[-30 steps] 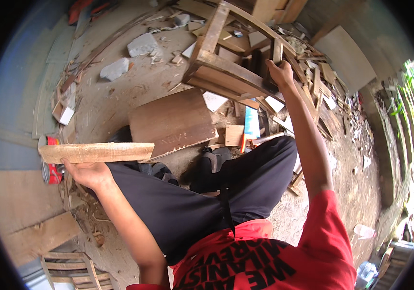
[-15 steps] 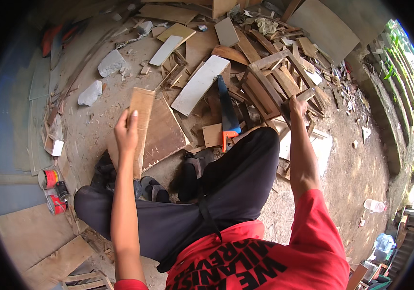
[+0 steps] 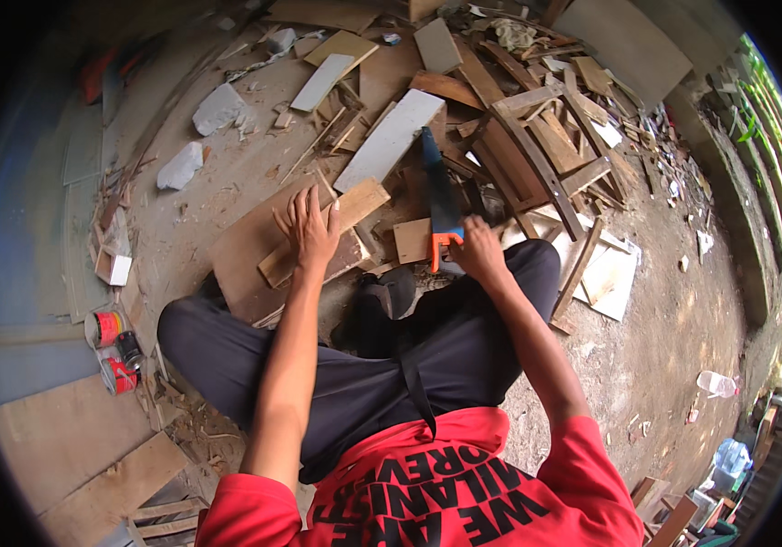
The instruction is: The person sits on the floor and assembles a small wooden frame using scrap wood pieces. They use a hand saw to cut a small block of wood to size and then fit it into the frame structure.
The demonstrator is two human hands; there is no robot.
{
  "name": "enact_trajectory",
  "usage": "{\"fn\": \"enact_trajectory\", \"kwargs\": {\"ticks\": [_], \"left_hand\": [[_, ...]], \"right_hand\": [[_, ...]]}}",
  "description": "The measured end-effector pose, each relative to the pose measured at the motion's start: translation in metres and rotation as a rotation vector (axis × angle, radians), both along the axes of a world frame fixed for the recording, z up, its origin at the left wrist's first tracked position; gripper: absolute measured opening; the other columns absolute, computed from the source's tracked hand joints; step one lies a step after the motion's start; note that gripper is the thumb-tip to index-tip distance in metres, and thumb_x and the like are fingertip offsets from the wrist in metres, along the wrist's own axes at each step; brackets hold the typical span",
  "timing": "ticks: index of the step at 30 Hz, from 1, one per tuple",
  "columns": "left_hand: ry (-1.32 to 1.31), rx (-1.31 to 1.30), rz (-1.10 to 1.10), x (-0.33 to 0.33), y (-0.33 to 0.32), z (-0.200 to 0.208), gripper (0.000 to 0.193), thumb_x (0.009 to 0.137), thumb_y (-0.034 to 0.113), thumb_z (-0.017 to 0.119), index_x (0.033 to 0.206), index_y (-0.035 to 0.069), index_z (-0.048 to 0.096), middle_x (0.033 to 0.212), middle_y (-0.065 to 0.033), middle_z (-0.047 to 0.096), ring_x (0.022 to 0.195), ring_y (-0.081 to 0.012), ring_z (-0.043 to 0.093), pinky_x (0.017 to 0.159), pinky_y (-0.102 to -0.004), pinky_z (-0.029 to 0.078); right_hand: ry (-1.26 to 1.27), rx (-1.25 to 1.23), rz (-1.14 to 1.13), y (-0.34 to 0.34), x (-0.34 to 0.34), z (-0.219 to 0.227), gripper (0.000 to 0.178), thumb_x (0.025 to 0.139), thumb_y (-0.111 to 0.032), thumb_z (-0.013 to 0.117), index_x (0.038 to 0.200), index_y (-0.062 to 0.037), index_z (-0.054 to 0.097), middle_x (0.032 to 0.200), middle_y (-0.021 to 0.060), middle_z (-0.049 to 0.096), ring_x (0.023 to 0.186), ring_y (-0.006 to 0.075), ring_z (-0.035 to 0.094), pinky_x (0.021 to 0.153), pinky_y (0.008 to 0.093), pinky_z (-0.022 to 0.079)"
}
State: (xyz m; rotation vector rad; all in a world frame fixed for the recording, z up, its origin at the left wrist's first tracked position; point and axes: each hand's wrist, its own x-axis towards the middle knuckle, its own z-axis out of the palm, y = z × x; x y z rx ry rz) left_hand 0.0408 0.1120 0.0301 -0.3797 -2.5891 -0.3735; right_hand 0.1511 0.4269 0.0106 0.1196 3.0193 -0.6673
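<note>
My left hand [image 3: 310, 232] lies flat with fingers spread on a short wooden plank [image 3: 354, 209]. The plank rests slantwise across a larger brown wooden panel [image 3: 249, 228] in front of my crossed legs. My right hand [image 3: 482, 250] is beside the orange handle of a handsaw [image 3: 436, 191], at its right edge. Its fingers are bent and partly hidden, so whether they close on the handle is unclear. The saw's dark blade points away from me, over the wood scraps. A small square wood block [image 3: 412, 241] sits just left of the handle.
A wooden frame [image 3: 537, 155] and a long white board [image 3: 391, 137] lie amid scrap wood ahead. Pale stone chunks [image 3: 219, 110] are at the far left, red cans [image 3: 118, 375] by my left knee. A plastic bottle [image 3: 717, 384] lies on the ground at right.
My left hand has laid the plank, held upright before, down on the panel and spread its fingers. My right hand has left the wooden frame and come left to the saw handle.
</note>
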Motion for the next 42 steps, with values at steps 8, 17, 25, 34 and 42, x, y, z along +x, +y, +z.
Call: {"fn": "enact_trajectory", "kwargs": {"ticks": [8,17,25,34,42], "left_hand": [[-0.096,0.188,0.075,0.051,-0.013,-0.013,0.078,0.083,0.064,0.065,0.135,0.007,0.051,0.133,-0.0143,0.054,0.129,-0.0335,0.047,0.118,-0.0574,0.018],[-0.254,0.158,-0.249,0.041,-0.019,0.0,0.068,0.083,0.055,0.067,0.133,0.009,0.057,0.133,-0.0109,0.055,0.127,-0.0308,0.048,0.117,-0.0524,0.023],[-0.165,0.056,-0.06,0.048,-0.006,-0.009,0.069,0.087,0.051,0.065,0.14,0.009,0.051,0.137,-0.0124,0.051,0.129,-0.0318,0.045,0.116,-0.0543,0.022],[-0.182,0.054,-0.035,0.036,-0.003,-0.005,0.065,0.088,0.049,0.064,0.138,0.009,0.054,0.136,-0.0123,0.052,0.127,-0.0327,0.045,0.112,-0.0543,0.024],[-0.176,0.036,-0.026,0.034,-0.003,-0.004,0.066,0.086,0.046,0.067,0.14,0.01,0.052,0.138,-0.0124,0.05,0.129,-0.0331,0.043,0.113,-0.0553,0.022]], "right_hand": [[-0.005,0.161,-0.079,-0.031,0.0,-0.153,0.043,0.084,-0.035,0.07,0.095,0.0066,0.066,0.098,0.0279,0.064,0.098,0.0442,0.061,0.085,0.0496,0.052],[-0.131,0.333,-0.26,-0.085,0.015,-0.164,0.055,0.079,-0.028,0.069,0.122,0.0036,0.054,0.124,0.0168,0.054,0.114,0.0341,0.053,0.092,0.0483,0.043],[0.02,0.063,-0.29,-0.084,0.002,-0.141,0.037,0.083,-0.023,0.063,0.108,0.0029,0.055,0.099,0.0221,0.066,0.1,0.0361,0.059,0.084,0.0459,0.046],[0.349,-1.267,-0.448,-0.113,0.011,0.004,0.016,0.101,-0.018,0.056,0.101,-0.0031,0.051,0.07,-0.0021,0.049,0.058,0.004,0.043,0.051,0.0211,0.036],[0.228,-1.25,-0.249,-0.136,0.109,0.061,0.026,0.102,-0.022,0.052,0.101,0.0035,0.054,0.066,-0.0024,0.049,0.054,0.003,0.041,0.049,0.0211,0.03]]}}
